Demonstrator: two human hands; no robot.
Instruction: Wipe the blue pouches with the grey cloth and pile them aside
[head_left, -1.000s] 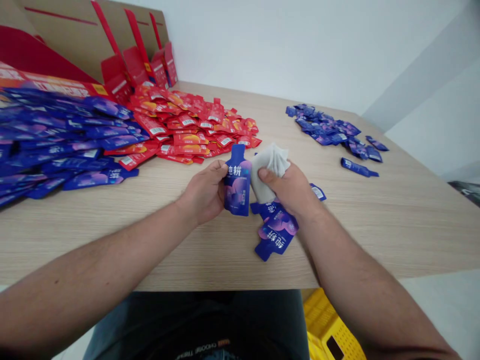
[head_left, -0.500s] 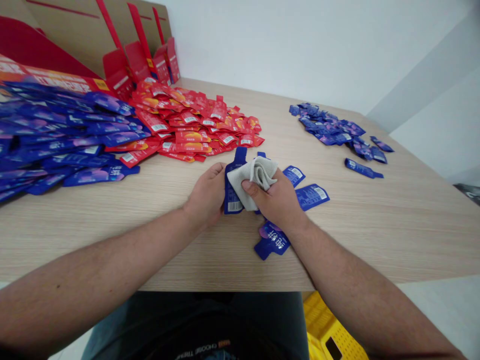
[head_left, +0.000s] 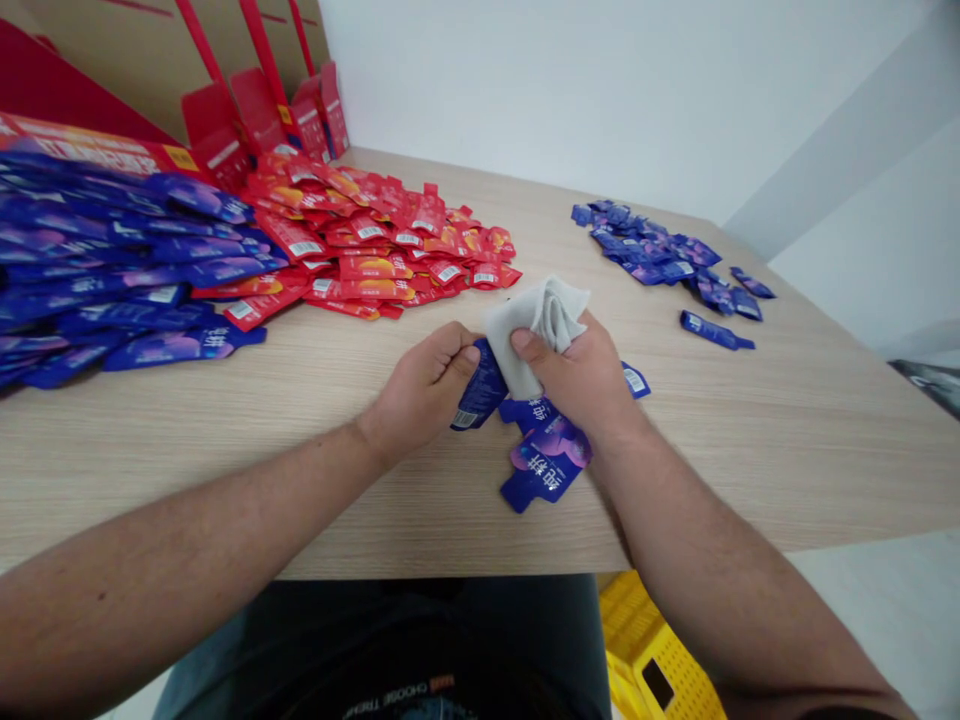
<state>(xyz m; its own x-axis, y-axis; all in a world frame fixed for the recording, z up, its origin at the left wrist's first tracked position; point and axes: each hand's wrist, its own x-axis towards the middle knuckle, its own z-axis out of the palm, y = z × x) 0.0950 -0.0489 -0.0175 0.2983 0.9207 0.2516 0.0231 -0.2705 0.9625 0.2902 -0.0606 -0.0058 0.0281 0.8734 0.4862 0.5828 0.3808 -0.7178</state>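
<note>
Pinched between the thumb and fingers of my left hand [head_left: 429, 390] is a blue sachet [head_left: 481, 388], its barcode end pointing down toward me. My right hand [head_left: 581, 375] grips a folded pale grey cloth [head_left: 525, 325], thumb on top. The cloth's left edge overlaps the sachet's upper right side and hides part of it. Just below my right hand, several loose blue sachets [head_left: 551, 455] lie on the table, some partly covered by that hand. One barcode corner [head_left: 635, 380] pokes out to the right of it.
At the left lies a big heap of blue sachets [head_left: 135, 260], beside a heap of red sachets [head_left: 382, 245]. Red cartons [head_left: 225, 130] stand behind them. A smaller blue pile [head_left: 652, 245] is at the back right of the wooden table [head_left: 360, 540]. Below its edge sits a yellow crate [head_left: 652, 640].
My right hand and the cloth have shifted right and slightly up. The sachet in my left hand has tilted, and my left thumb now lies over its upper part.
</note>
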